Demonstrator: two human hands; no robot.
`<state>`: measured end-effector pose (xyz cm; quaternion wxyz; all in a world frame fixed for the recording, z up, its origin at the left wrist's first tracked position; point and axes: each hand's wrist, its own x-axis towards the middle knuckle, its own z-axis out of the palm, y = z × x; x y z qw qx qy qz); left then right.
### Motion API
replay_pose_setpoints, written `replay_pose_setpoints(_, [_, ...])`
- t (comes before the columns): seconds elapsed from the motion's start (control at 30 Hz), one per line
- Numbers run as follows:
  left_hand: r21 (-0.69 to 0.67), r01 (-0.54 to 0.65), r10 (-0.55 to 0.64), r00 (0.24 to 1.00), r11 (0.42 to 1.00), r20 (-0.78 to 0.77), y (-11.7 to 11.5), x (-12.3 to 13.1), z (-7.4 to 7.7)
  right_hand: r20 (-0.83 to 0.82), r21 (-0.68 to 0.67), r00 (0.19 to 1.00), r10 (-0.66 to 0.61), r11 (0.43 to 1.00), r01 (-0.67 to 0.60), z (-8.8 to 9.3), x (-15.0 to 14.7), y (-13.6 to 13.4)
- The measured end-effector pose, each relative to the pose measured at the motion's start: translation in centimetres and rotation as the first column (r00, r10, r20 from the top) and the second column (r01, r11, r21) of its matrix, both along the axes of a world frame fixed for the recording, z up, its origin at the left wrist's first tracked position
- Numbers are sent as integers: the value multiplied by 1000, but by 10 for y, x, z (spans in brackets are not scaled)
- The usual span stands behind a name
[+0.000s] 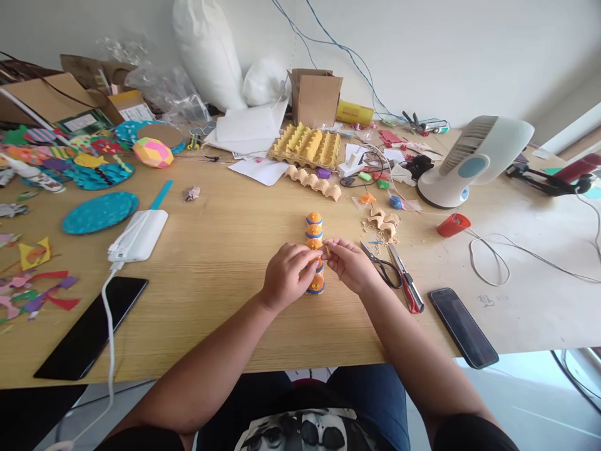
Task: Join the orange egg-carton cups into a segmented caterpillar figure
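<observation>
A row of orange domes with blue bands, cut from egg carton point(315, 285), lies lengthwise before me; small yellow face-like marks show on several domes. Across its middle is my left hand point(288, 272), thumb and fingers brought close together, covering part of the row. Whatever those fingertips pinch is hidden. Just right of the row, my right hand point(348, 265) is closed, its fingertips pinching a tiny yellow piece point(327, 249). Black-handled scissors point(387, 270) and a red craft knife point(409, 285) lie beside my right forearm.
Cut carton scraps point(385, 224) and a red cup point(453, 225) lie to the right, near a white fan point(474, 160). A phone point(462, 327) is at the front right. On the left are a white power bank point(141, 235) and a black tablet point(94, 329). Yellow egg trays point(305, 147) stand behind.
</observation>
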<state>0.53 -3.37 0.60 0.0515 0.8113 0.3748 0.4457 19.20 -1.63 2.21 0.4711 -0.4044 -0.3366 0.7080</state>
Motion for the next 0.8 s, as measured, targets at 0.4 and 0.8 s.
replay_pose_setpoints(0.4, [103, -16, 14, 1000, 995, 19, 0, 1, 2, 266, 279, 959, 96, 945, -172, -14, 5, -9])
replay_pose_setpoints(0.8, [100, -24, 21, 999, 995, 25, 2, -1, 0, 93, 103, 986, 141, 983, -150, -21, 1, -9])
